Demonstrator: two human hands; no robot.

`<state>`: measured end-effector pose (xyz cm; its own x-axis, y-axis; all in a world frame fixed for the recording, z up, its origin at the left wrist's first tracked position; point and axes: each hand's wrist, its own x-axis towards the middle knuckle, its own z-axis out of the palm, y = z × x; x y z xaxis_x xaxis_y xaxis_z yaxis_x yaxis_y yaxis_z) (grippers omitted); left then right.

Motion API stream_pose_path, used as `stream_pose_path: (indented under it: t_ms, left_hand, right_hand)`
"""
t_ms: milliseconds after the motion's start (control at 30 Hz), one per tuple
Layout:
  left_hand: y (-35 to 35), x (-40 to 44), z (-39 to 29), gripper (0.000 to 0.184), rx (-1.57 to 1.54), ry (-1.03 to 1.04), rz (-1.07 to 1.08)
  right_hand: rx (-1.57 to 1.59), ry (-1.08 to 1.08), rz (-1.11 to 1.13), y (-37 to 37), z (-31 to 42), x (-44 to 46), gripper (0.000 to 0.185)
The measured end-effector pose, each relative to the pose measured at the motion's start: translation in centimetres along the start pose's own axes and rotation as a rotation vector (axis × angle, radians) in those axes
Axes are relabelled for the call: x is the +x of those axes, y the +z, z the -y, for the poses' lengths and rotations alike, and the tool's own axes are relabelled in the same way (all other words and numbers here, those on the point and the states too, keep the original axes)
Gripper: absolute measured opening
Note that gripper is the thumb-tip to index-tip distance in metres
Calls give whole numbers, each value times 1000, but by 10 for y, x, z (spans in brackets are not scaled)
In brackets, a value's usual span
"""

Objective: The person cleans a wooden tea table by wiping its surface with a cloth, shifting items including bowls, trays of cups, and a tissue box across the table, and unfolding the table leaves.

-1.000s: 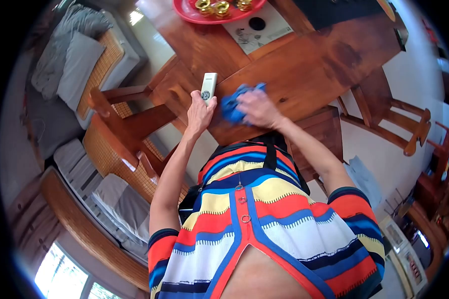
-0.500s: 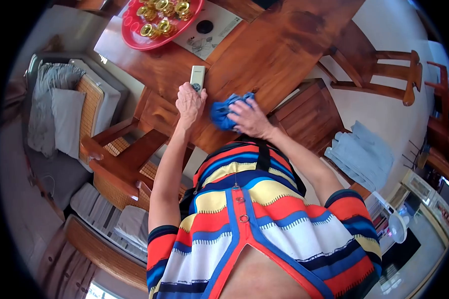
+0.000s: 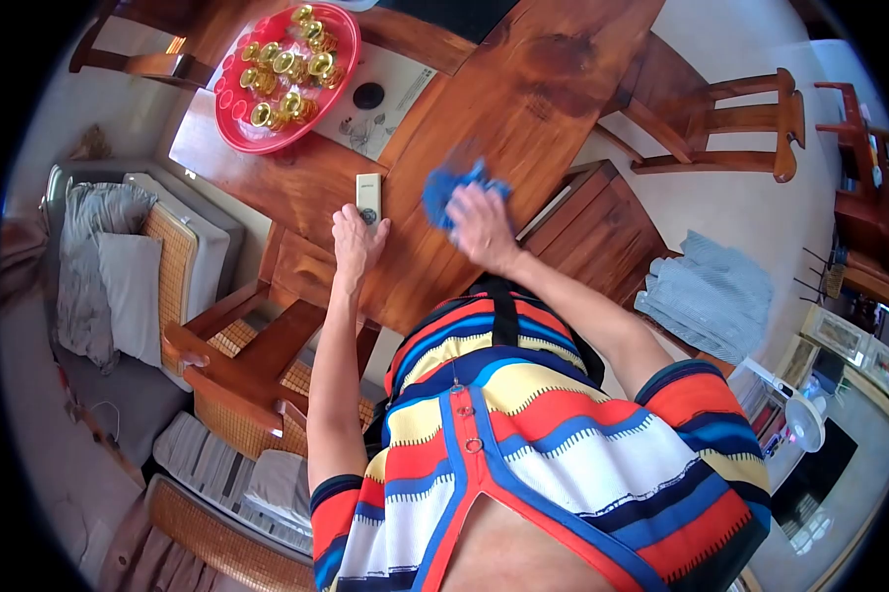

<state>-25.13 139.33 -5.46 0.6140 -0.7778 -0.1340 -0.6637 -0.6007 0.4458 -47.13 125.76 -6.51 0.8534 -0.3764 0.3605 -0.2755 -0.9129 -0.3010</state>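
Observation:
My left hand [image 3: 358, 242] lies on the wooden table [image 3: 454, 123], its fingers and thumb closed about the lower end of a pale remote control [image 3: 368, 188]. The remote's upper part shows beyond the fingers, along with part of a dark round button pad. To the right, my right hand [image 3: 482, 225] presses down on a crumpled blue cloth [image 3: 442, 197], fingers bent over it. The cloth's far edge is smeared by motion. Part of it is hidden under the palm.
A red round tray [image 3: 229, 126] with several gold-coloured cups [image 3: 284, 64] stands at the far left of the table. Near it, a black disc [image 3: 368, 96] rests on a light printed panel. Wooden chairs [image 3: 725, 118] flank the table; one bears a folded blue-grey cloth [image 3: 711, 296].
My right hand has pushed the blue cloth farther from my body across the tabletop. The left hand stays at the remote control. The whole view has shifted, showing more of the tray.

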Motion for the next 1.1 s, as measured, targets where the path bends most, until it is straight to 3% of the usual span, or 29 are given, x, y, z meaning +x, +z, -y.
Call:
stream_pose_path:
  t_ms: [100,167,233,300,367,433,500,567,633,700,767,833,867,967,1000,1100]
  left_hand:
    - [6,2,6,54,-11,53,-50]
    - [5,1,4,58,11,59,-67]
    - [-1,-1,-5,61,24,26,-63]
    - [-19,-5,-37,63,272,-121,-119]
    - [-16,0,-44,65,296,-82,-160]
    - [-6,11,-60,66,221,29,-232]
    - [4,32,-85,66,178,-15,-150]
    - [27,60,-102,69,100,210,-234]
    - [41,90,-125,77,48,209,-121]
    - [45,120,-158,86,242,258,-69]
    - [58,138,-166,97,126,250,-27]
    - [57,147,-181,111,258,188,236]
    - [58,147,-186,126,226,167,295]
    - [51,147,-196,133,279,125,342]
    - [52,149,-198,135,259,90,347]
    - [49,151,-202,136,235,50,384]
  right_hand:
    - [73,-166,168,-12,-7,-10,51]
    - [-72,-128,75,-26,-48,-6,50]
    - [-219,47,0,-35,-108,-1,47]
    - [-355,261,-33,-42,-170,7,46]
    - [-378,458,-158,-44,-215,22,43]
    - [-360,490,-252,-35,-228,45,40]
    - [-418,513,-165,-31,-196,61,37]
    - [30,474,255,-49,-161,79,37]
    - [-82,-42,17,-30,-140,59,40]
    - [14,-133,68,-32,-169,69,42]
    - [46,-267,63,-36,-209,85,45]
    - [4,-109,-25,-52,-275,119,40]
    - [-13,39,42,-67,-305,138,41]
    - [-319,345,-53,-60,-402,169,41]
    - [-302,475,-115,-56,-416,181,42]
    - [-359,545,-163,-36,-394,221,38]
